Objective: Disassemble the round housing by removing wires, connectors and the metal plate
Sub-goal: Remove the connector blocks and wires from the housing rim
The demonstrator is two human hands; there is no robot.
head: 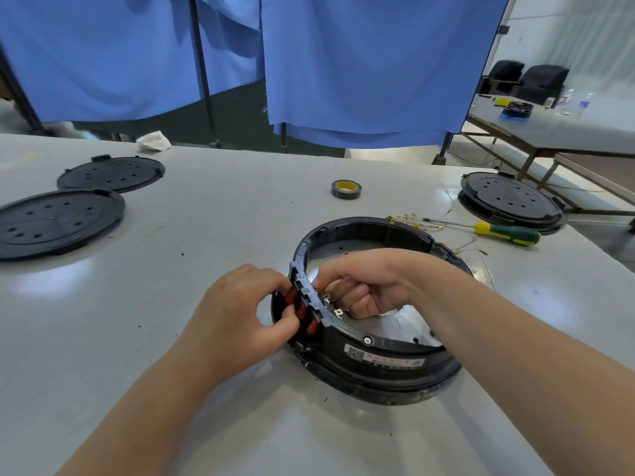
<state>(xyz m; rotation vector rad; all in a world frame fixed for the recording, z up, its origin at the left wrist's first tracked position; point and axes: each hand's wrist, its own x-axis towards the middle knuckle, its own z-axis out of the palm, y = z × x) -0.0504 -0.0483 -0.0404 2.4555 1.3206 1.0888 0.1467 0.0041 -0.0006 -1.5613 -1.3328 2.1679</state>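
The round black housing point(385, 359) lies on the grey table point(206, 269), with a shiny metal plate point(405, 321) inside it. On its left rim sits a black bracket with red connectors point(302, 312). My left hand point(240, 314) pinches those red connectors from outside the rim. My right hand point(360, 286) reaches inside the ring, fingers curled tightly against the rim by small metal terminals point(338, 312). What the right fingers hold is hidden. Loose wires with yellow terminals point(412, 221) lie behind the housing.
Two black perforated lids point(58, 221) point(113, 173) lie at the left, a third housing with a lid point(512, 201) at the right. A green-yellow screwdriver point(505, 233) and a tape roll point(345, 189) lie behind. Blue curtains hang beyond the table's far edge.
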